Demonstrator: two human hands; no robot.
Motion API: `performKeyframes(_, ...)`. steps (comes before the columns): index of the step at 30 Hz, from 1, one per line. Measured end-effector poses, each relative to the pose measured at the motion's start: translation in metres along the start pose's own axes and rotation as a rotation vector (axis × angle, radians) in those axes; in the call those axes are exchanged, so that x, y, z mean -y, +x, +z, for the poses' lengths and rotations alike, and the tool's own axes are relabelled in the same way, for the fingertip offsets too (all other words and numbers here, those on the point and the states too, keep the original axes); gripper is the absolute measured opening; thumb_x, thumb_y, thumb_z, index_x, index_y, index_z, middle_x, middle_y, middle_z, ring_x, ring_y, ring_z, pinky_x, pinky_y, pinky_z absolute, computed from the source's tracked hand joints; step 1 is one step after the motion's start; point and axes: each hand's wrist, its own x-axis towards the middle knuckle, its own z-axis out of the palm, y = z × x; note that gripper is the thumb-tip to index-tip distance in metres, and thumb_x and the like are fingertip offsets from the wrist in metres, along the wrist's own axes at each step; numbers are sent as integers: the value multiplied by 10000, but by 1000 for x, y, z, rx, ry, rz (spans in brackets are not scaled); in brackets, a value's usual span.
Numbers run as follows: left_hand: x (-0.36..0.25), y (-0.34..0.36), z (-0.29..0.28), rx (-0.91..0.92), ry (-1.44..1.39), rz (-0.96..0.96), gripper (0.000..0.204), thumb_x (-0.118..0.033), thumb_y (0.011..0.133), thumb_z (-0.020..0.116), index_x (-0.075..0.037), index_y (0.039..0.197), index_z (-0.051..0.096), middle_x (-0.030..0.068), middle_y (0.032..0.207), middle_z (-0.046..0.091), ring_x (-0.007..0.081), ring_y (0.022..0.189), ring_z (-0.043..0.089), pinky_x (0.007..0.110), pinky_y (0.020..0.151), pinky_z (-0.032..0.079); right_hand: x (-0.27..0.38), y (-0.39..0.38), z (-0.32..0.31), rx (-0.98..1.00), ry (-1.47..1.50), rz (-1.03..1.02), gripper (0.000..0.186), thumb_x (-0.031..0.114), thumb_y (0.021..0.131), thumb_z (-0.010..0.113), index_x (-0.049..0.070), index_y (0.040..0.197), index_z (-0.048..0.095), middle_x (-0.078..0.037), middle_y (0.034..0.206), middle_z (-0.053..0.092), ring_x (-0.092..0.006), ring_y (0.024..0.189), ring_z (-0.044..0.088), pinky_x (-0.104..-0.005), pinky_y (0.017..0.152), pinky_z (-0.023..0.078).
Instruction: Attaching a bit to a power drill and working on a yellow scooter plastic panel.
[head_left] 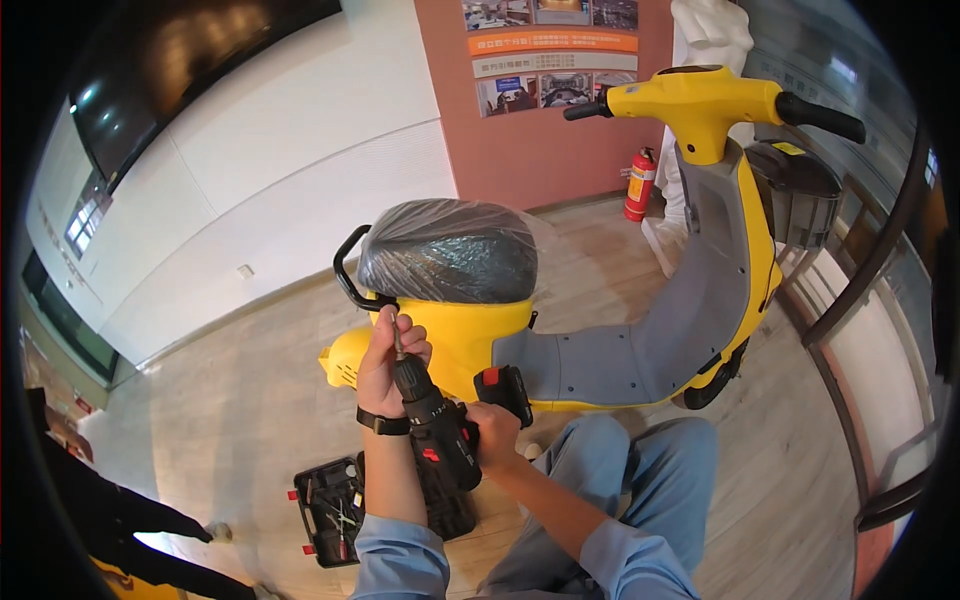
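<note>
My right hand [494, 436] is wrapped round the handle of a black cordless drill [440, 425] with red accents. Its battery juts out to the right, above my knees. At the front of the drill, a thin metal bit [397, 335] points up and away from me. The fingers of my left hand [388, 350] close round that bit, partly hiding it. Just beyond my fingertips is the black grab rail [346, 268] behind the seat of a yellow scooter [450, 345]. Whether the bit touches the scooter cannot be made out. Clear plastic covers the black seat [450, 250].
On the floor below my left arm lies an open black tool case [325, 510] with several tools. A person in dark trousers [120, 510] stands at left. A red fire extinguisher [640, 184] stands by the far wall, with a dark railing [870, 270] at right.
</note>
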Motion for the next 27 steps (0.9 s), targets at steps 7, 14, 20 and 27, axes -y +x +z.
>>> performKeyframes(7,7,-7,5,-95,245,142,163,-122,959,652,-78,1095,574,34,948,600,130,829,516,263,734,481,-5,-12,7,-123,17,-11,332,212,713,757,67,940,564,-138,864,670,-331,672,636,-384,597,493)
performKeyframes(14,9,-13,2,-79,371,198,130,-88,947,653,-103,1040,563,25,943,605,117,818,515,256,734,470,-5,-21,-1,-14,-35,93,279,222,678,746,68,840,579,-116,790,648,-321,661,631,-379,594,486)
performKeyframes(20,14,-14,-3,-102,358,199,192,-73,909,683,-112,872,498,37,894,592,140,771,522,278,692,437,-3,-23,0,-8,38,99,241,163,664,728,60,809,565,-101,750,625,-311,631,615,-376,570,471)
performKeyframes(27,9,-18,-9,-85,567,258,183,-3,860,694,-83,890,532,78,811,638,164,816,605,298,717,481,-7,-31,4,-75,88,90,199,118,682,705,58,802,559,-110,754,629,-307,620,612,-375,563,470)
